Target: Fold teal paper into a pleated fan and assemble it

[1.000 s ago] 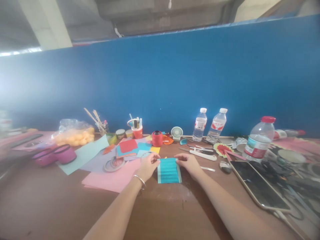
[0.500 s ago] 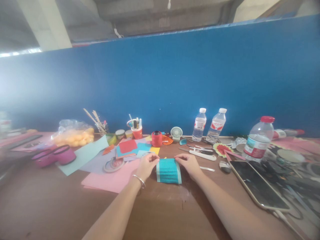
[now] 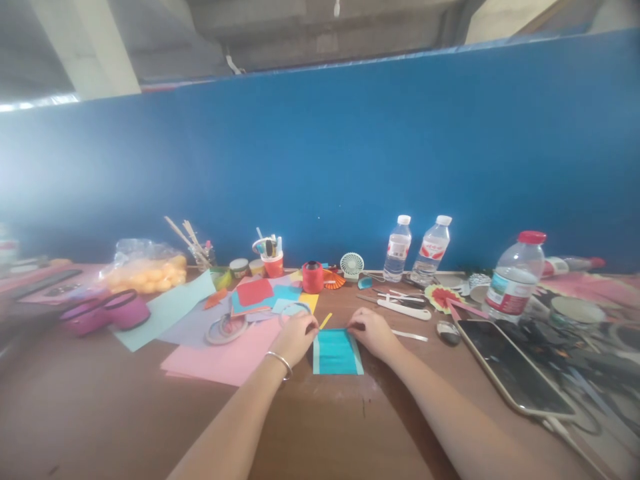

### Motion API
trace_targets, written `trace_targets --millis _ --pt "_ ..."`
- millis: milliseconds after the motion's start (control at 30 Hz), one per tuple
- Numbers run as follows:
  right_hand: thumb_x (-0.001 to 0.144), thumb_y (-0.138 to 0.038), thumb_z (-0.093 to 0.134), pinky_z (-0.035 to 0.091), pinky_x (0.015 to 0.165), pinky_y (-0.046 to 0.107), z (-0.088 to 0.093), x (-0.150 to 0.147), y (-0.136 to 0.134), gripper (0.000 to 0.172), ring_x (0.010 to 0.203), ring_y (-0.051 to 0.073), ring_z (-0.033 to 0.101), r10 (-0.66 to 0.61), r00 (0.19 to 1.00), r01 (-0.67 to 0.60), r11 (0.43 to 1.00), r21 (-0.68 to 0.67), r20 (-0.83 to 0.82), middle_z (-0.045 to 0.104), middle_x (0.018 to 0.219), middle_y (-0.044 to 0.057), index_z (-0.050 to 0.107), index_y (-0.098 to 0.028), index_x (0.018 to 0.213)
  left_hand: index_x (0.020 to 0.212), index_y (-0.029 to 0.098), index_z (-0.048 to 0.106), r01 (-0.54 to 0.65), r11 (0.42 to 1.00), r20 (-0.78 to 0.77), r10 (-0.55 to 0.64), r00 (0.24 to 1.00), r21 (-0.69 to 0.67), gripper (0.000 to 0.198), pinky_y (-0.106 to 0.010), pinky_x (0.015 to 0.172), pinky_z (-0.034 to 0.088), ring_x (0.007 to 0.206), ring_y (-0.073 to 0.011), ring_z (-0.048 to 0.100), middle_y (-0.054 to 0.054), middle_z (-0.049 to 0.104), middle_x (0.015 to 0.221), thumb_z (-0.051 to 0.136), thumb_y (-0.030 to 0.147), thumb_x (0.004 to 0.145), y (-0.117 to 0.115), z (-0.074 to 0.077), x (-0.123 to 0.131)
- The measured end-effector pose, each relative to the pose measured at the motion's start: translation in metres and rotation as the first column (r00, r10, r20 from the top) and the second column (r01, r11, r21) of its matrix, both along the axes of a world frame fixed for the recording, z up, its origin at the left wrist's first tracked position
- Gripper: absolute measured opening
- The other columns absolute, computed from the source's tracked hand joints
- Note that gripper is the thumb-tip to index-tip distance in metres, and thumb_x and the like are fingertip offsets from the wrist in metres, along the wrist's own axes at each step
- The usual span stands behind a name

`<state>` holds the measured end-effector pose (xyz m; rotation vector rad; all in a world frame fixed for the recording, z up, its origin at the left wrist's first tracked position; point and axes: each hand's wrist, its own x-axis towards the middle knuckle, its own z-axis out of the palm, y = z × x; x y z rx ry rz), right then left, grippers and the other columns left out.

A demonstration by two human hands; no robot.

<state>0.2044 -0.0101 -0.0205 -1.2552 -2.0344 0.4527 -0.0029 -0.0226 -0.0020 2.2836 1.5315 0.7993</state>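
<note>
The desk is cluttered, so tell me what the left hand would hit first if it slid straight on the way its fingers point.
The left hand, pinching the teal paper, points away and rightward. It would likely first meet the yellow strip, then perhaps the orange paper fan; depth is unclear.

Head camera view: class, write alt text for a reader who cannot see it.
The left hand and the right hand pinch the far edge of a teal paper lying on a brown table. Coloured sheets, water bottles and a phone lie around it, before a blue partition.
</note>
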Motion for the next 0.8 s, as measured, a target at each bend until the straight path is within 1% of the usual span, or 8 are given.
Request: trace_targets --millis 67,133,233,367,433,533,667,800 --pt "0.067 -0.014 0.051 0.038 0.064 0.022 -0.001 0.000 0.000 0.013 0.068 0.012 0.052 0.021 0.997 -0.021 1.000 -0.001 0.077 0.058 0.074 0.001 0.063 -0.020 0.067 0.081 0.020 0.058 0.047 0.999 -0.052 -0.046 0.998 0.010 0.014 -0.027 0.072 0.037 0.079 -0.0154 0.051 -0.002 0.056 0.084 0.049 0.021 0.071 0.001 -0.001 0.001" --pt "0.068 -0.014 0.051 0.037 0.065 0.022 -0.001 0.001 -0.001 0.013 0.069 0.013 0.051 0.033 0.987 -0.035 0.999 0.013 0.154 0.057 0.072 0.001 0.062 -0.020 0.067 0.087 0.021 0.059 0.107 0.994 -0.105 -0.105 0.989 0.013 0.018 -0.028 0.077 0.036 0.084 -0.0162 0.050 -0.002 0.057 0.087 0.050 0.021 0.071 0.002 -0.002 0.003" --pt "0.068 -0.015 0.052 0.035 0.067 0.023 0.002 0.001 -0.002 0.011 0.073 0.014 0.050 0.007 0.966 -0.015 1.000 0.027 0.257 0.058 0.071 0.001 0.061 -0.020 0.070 0.085 0.021 0.061 0.145 0.989 -0.166 -0.144 0.976 -0.007 0.017 -0.028 0.079 0.035 0.085 -0.0165 0.050 -0.003 0.058 0.086 0.050 0.021 0.072 0.004 -0.005 0.006" --pt "0.069 -0.016 0.052 0.032 0.072 0.026 0.009 -0.001 -0.006 0.012 0.081 0.016 0.048 -0.008 0.949 -0.013 0.998 0.064 0.314 0.059 0.081 0.001 0.061 -0.021 0.073 0.082 0.020 0.062 0.139 0.990 -0.191 -0.135 0.972 0.006 0.016 -0.029 0.079 0.035 0.084 -0.0166 0.050 -0.004 0.058 0.084 0.049 0.021 0.073 0.006 -0.009 0.008" --pt "0.071 -0.015 0.050 0.032 0.073 0.026 0.012 -0.002 -0.007 0.014 0.083 0.016 0.047 0.021 0.941 -0.049 0.996 0.075 0.338 0.059 0.082 0.002 0.062 -0.021 0.075 0.081 0.020 0.063 0.137 0.990 -0.203 -0.132 0.970 0.013 0.015 -0.029 0.079 0.035 0.084 -0.0167 0.050 -0.004 0.057 0.084 0.049 0.021 0.074 0.006 -0.010 0.009" --pt "0.075 -0.015 0.046 0.032 0.072 0.026 0.012 -0.004 -0.008 0.018 0.080 0.016 0.048 0.082 0.923 -0.117 0.990 0.072 0.375 0.060 0.078 0.004 0.063 -0.020 0.079 0.080 0.019 0.062 0.137 0.990 -0.240 -0.129 0.962 0.016 0.015 -0.028 0.077 0.036 0.084 -0.0167 0.050 -0.005 0.057 0.083 0.049 0.019 0.074 0.004 -0.009 0.010" --pt "0.078 -0.015 0.043 0.032 0.073 0.026 0.011 -0.006 -0.009 0.021 0.079 0.015 0.048 0.091 0.911 -0.141 0.985 0.097 0.403 0.060 0.077 0.004 0.063 -0.020 0.079 0.078 0.018 0.061 0.156 0.987 -0.338 -0.132 0.932 0.042 0.016 -0.027 0.073 0.037 0.080 -0.0161 0.051 -0.005 0.056 0.080 0.045 0.018 0.076 0.003 -0.008 0.012" --pt "0.078 -0.014 0.041 0.033 0.074 0.026 0.013 -0.005 -0.010 0.023 0.079 0.015 0.049 0.090 0.886 -0.142 0.986 0.083 0.454 0.060 0.078 0.005 0.064 -0.020 0.081 0.074 0.017 0.060 0.141 0.989 -0.461 -0.106 0.881 0.044 0.022 -0.028 0.068 0.037 0.076 -0.0167 0.053 -0.006 0.056 0.077 0.039 0.019 0.079 0.003 -0.008 0.014"
